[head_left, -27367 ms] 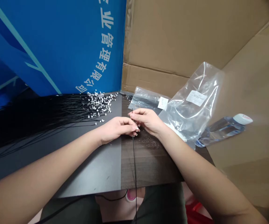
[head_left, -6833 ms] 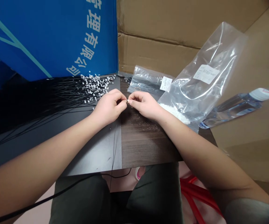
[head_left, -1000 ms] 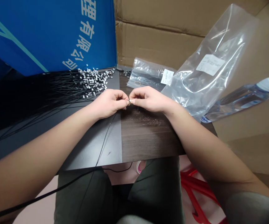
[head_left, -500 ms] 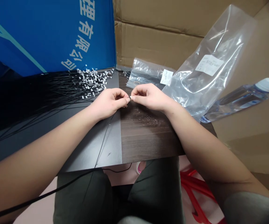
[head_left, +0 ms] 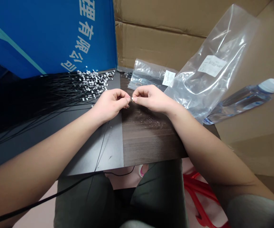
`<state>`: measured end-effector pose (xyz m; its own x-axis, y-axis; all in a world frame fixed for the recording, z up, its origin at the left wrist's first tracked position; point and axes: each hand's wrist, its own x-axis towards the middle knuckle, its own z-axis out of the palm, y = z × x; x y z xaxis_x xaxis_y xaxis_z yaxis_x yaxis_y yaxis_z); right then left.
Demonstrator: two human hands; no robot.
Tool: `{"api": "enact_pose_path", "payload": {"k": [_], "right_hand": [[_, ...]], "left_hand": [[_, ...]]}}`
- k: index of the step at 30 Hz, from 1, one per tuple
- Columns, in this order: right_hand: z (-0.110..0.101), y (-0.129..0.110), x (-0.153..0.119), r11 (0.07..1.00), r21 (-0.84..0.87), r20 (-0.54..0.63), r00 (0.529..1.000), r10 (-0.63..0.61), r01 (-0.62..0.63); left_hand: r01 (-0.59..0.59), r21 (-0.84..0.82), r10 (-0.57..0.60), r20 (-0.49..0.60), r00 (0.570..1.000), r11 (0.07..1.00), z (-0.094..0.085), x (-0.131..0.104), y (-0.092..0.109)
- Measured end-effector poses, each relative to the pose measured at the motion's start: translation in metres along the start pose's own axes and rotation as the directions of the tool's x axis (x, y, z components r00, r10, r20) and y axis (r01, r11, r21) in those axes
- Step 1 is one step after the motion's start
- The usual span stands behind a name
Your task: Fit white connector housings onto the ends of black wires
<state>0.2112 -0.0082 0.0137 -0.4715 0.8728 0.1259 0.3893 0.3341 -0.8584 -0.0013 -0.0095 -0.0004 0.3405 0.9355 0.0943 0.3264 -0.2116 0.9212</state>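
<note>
On the far left, a big pile of black wires [head_left: 32,95] lay on the desk [head_left: 146,144], and a blue board [head_left: 46,34] stood behind it. Lots of little white ends [head_left: 91,82] stuck out at the right side of the pile. Next came the left hand [head_left: 108,106], with its thumb and finger pressed together on the tip of a thin black wire [head_left: 102,144]. The rest of that wire ran down from under the hand and over the front of the desk. The right hand [head_left: 154,99] was just beside it, pinching what was probably a small white piece [head_left: 132,99], too tiny to see well. The piece sat between the two hands, right by the wire's tip.

For work this small, it seemed best to hold the wire very close to its tip so it could not bend, to line the two bits up straight, and to push softly. A hard push could have kinked the wire or made the piece hop away. Some loose wire was good too, so nothing tugged.

Tiny crumbs [head_left: 154,122] lay near the right hand. Behind it was a small clear bag [head_left: 148,71], then a tall clear bag [head_left: 219,85], then a water bottle [head_left: 242,104] that leaned over.
</note>
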Motion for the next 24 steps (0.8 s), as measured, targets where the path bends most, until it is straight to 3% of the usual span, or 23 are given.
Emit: {"api": "enact_pose_path", "payload": {"k": [9,24], "right_hand": [[0.006,0.002,0.001,1.000,-0.006,-0.033,0.999,0.025,-0.025],[0.013,0.002,0.004,0.993,-0.118,-0.074,0.997,-0.021,0.012]], "left_hand": [[0.014,0.047,-0.014,0.003,1.000,0.999,-0.002,0.001,0.002],[0.033,-0.065,-0.035,-0.029,0.999,0.997,0.004,0.000,0.001]]}}
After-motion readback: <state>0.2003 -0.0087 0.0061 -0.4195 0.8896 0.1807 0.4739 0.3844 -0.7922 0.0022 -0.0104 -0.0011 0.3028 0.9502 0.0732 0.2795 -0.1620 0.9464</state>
